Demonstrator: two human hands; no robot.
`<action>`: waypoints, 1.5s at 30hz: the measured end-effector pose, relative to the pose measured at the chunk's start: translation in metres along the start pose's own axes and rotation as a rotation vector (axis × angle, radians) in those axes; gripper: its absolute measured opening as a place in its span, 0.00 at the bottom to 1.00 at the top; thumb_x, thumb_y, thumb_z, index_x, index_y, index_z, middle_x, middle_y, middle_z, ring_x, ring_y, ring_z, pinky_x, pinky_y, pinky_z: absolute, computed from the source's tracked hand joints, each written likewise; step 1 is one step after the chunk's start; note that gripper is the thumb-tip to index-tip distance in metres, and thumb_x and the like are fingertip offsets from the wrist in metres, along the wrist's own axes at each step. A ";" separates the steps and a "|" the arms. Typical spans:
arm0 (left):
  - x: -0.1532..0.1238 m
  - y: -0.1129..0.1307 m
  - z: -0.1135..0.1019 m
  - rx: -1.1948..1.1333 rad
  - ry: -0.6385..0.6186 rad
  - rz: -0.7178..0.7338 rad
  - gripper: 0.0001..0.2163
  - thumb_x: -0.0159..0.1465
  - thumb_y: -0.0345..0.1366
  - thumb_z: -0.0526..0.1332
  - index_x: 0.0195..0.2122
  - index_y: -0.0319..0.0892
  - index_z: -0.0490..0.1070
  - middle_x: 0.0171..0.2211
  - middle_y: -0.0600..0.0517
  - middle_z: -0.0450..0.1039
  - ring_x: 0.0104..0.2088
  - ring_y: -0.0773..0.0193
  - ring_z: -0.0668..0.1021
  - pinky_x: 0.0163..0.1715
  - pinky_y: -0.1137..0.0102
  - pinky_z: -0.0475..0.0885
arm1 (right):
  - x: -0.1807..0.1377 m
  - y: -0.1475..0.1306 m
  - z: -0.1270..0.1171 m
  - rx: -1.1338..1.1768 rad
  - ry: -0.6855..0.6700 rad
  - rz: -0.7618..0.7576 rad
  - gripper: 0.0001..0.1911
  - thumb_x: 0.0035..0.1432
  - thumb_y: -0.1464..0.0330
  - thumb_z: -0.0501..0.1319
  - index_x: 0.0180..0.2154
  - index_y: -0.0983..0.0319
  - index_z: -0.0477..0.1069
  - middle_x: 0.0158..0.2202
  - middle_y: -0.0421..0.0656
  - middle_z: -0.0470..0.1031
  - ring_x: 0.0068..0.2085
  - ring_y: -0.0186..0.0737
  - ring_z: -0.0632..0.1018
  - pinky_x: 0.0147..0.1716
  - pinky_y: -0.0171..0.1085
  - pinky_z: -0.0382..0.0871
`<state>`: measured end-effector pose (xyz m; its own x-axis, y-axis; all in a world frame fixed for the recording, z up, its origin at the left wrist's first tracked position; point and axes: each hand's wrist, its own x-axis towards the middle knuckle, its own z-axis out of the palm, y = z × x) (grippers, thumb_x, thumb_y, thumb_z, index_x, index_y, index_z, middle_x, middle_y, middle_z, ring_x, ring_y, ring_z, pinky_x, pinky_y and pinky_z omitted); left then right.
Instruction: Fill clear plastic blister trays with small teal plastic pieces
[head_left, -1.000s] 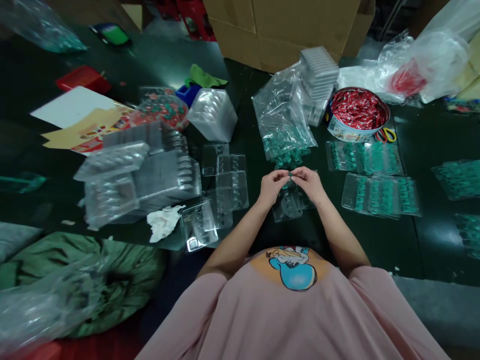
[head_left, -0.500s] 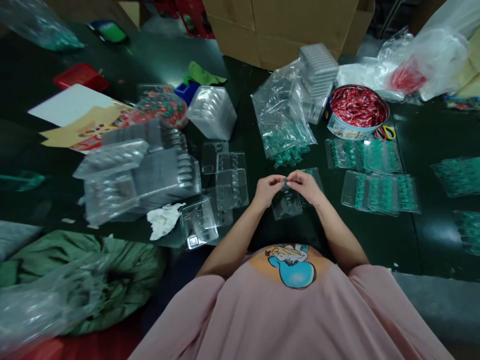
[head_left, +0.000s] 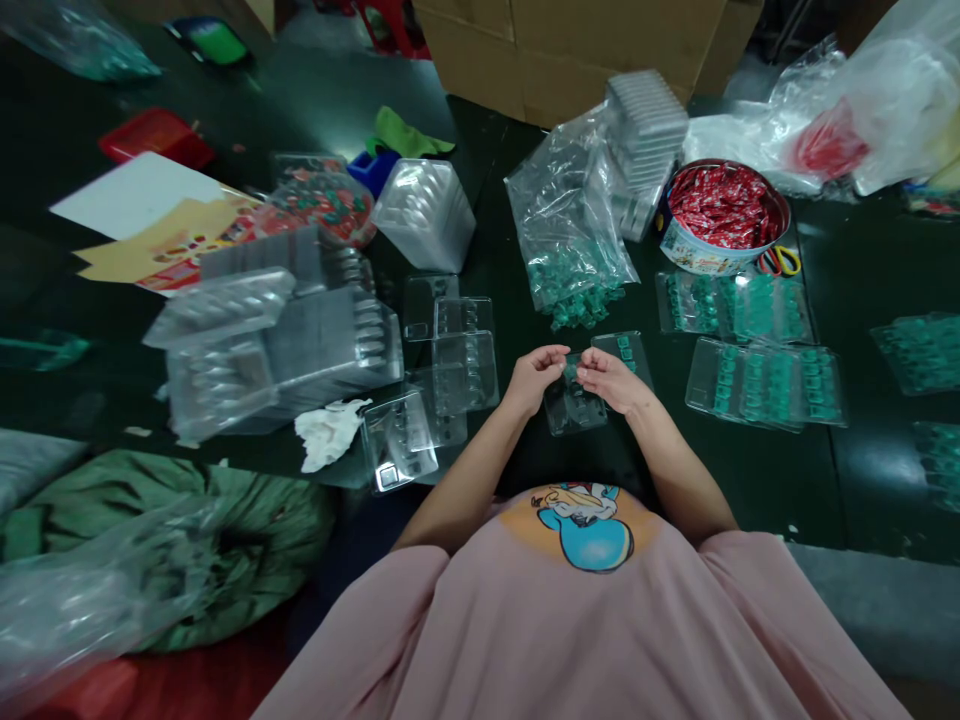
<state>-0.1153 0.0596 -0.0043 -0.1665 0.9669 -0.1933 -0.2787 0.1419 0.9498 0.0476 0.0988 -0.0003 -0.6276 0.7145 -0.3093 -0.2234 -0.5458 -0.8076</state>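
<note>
My left hand [head_left: 537, 378] is above the left edge of a clear plastic blister tray [head_left: 576, 415], thumb and fingers bent close together. My right hand [head_left: 611, 380] is over the tray's upper right part, fingertips pinched near a small greenish spot. Whatever either hand's fingertips hold is too small to make out. Partly under my right hand lies a second clear tray with a few green pieces [head_left: 624, 350]. Beyond my hands, small green plastic pieces [head_left: 585, 305] spill from the mouth of a clear bag [head_left: 566, 220].
At right lie trays filled with green pieces [head_left: 765, 385]. Behind them stand a round tin [head_left: 705, 262] of red packets and scissors [head_left: 781, 262]. To the left are loose clear trays [head_left: 465, 375], crumpled white tissue [head_left: 330, 432] and stacked clear packaging [head_left: 322, 340]. A cardboard box [head_left: 585, 60] stands behind.
My fingertips, which met over the tray, have drawn slightly apart, with my right hand shifting a little right and down. The camera view has shifted slightly.
</note>
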 end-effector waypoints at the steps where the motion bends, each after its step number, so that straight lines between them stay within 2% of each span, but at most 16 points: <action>1: 0.000 -0.001 0.000 -0.024 0.001 -0.007 0.15 0.47 0.32 0.68 0.37 0.39 0.78 0.27 0.55 0.70 0.30 0.69 0.73 0.34 0.72 0.69 | 0.001 0.001 0.000 0.019 0.009 0.000 0.22 0.42 0.62 0.74 0.30 0.59 0.61 0.25 0.32 0.65 0.26 0.27 0.67 0.24 0.28 0.55; 4: 0.000 -0.002 0.000 -0.060 0.001 -0.009 0.13 0.49 0.34 0.68 0.38 0.40 0.77 0.28 0.55 0.70 0.31 0.68 0.74 0.36 0.71 0.70 | 0.003 0.001 -0.001 0.058 0.069 0.012 0.23 0.40 0.63 0.74 0.30 0.59 0.61 0.25 0.32 0.65 0.26 0.28 0.68 0.24 0.29 0.55; 7: -0.001 -0.001 0.001 0.017 -0.024 0.072 0.13 0.52 0.37 0.68 0.38 0.41 0.78 0.36 0.50 0.73 0.34 0.67 0.75 0.38 0.70 0.71 | 0.005 0.001 -0.001 0.073 0.122 0.023 0.24 0.38 0.62 0.75 0.30 0.59 0.61 0.24 0.31 0.64 0.26 0.28 0.68 0.23 0.28 0.54; 10: -0.002 0.005 0.002 0.256 -0.088 0.230 0.14 0.51 0.37 0.70 0.39 0.42 0.78 0.44 0.48 0.73 0.38 0.65 0.76 0.39 0.69 0.72 | 0.008 0.001 0.002 0.099 0.149 0.012 0.24 0.36 0.62 0.75 0.29 0.59 0.62 0.24 0.31 0.64 0.25 0.27 0.66 0.23 0.28 0.54; 13: 0.000 0.014 0.004 0.529 -0.096 0.354 0.10 0.55 0.36 0.69 0.38 0.42 0.79 0.41 0.48 0.75 0.39 0.63 0.77 0.38 0.68 0.72 | 0.011 0.000 0.005 0.109 0.178 -0.021 0.24 0.36 0.62 0.74 0.29 0.58 0.62 0.23 0.31 0.65 0.25 0.27 0.67 0.23 0.28 0.54; 16: 0.007 0.020 0.003 0.645 -0.061 0.418 0.09 0.59 0.37 0.66 0.39 0.43 0.80 0.39 0.48 0.77 0.40 0.61 0.78 0.40 0.67 0.72 | 0.013 -0.005 0.005 0.053 0.227 -0.082 0.22 0.39 0.61 0.73 0.29 0.58 0.62 0.24 0.31 0.65 0.27 0.28 0.69 0.23 0.28 0.54; 20: 0.019 0.016 -0.004 0.686 -0.039 0.396 0.10 0.59 0.38 0.65 0.41 0.43 0.80 0.41 0.47 0.78 0.41 0.59 0.79 0.42 0.65 0.74 | 0.012 -0.013 -0.004 -0.053 0.309 -0.162 0.19 0.42 0.61 0.71 0.30 0.58 0.62 0.28 0.34 0.70 0.29 0.29 0.70 0.23 0.28 0.52; 23: 0.019 0.004 -0.009 0.707 -0.086 0.345 0.10 0.59 0.36 0.65 0.41 0.42 0.80 0.41 0.46 0.79 0.42 0.59 0.79 0.44 0.65 0.73 | 0.007 -0.015 -0.014 -0.096 0.351 -0.204 0.18 0.43 0.60 0.70 0.29 0.58 0.62 0.27 0.34 0.69 0.27 0.28 0.68 0.22 0.29 0.50; 27: 0.009 -0.015 -0.007 0.737 -0.151 0.287 0.11 0.59 0.34 0.65 0.43 0.43 0.79 0.40 0.48 0.79 0.39 0.61 0.79 0.42 0.67 0.73 | 0.002 -0.012 -0.020 -0.130 0.356 -0.204 0.19 0.43 0.59 0.69 0.28 0.58 0.61 0.26 0.34 0.67 0.27 0.29 0.67 0.22 0.30 0.50; 31: 0.004 -0.029 -0.005 0.788 -0.133 0.302 0.08 0.57 0.33 0.67 0.39 0.43 0.79 0.36 0.49 0.79 0.35 0.61 0.78 0.41 0.66 0.73 | -0.001 -0.008 -0.020 -0.170 0.354 -0.178 0.20 0.43 0.57 0.69 0.28 0.58 0.60 0.25 0.34 0.65 0.27 0.30 0.66 0.23 0.31 0.51; 37: 0.006 -0.030 -0.006 0.729 -0.135 0.360 0.05 0.59 0.35 0.66 0.36 0.45 0.80 0.39 0.46 0.79 0.43 0.56 0.79 0.49 0.60 0.71 | -0.001 -0.006 -0.021 -0.238 0.355 -0.212 0.18 0.45 0.58 0.67 0.29 0.58 0.61 0.26 0.35 0.65 0.28 0.32 0.66 0.25 0.32 0.54; 41: 0.004 -0.031 -0.005 0.676 -0.102 0.350 0.06 0.59 0.38 0.66 0.37 0.45 0.81 0.40 0.46 0.78 0.43 0.57 0.78 0.50 0.60 0.70 | 0.000 -0.008 -0.025 -0.258 0.365 -0.249 0.16 0.46 0.59 0.67 0.29 0.58 0.61 0.25 0.35 0.65 0.29 0.32 0.66 0.27 0.32 0.56; 45: 0.005 -0.036 -0.006 0.711 -0.163 0.366 0.07 0.61 0.38 0.65 0.38 0.45 0.80 0.40 0.46 0.79 0.43 0.57 0.78 0.49 0.61 0.70 | 0.003 -0.008 -0.030 -0.269 0.374 -0.277 0.14 0.47 0.61 0.66 0.29 0.58 0.61 0.25 0.34 0.64 0.28 0.32 0.66 0.29 0.33 0.56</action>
<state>-0.1119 0.0579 -0.0411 0.0247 0.9890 0.1456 0.4423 -0.1414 0.8856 0.0698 0.1186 -0.0104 -0.2523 0.9499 -0.1846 -0.1133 -0.2185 -0.9692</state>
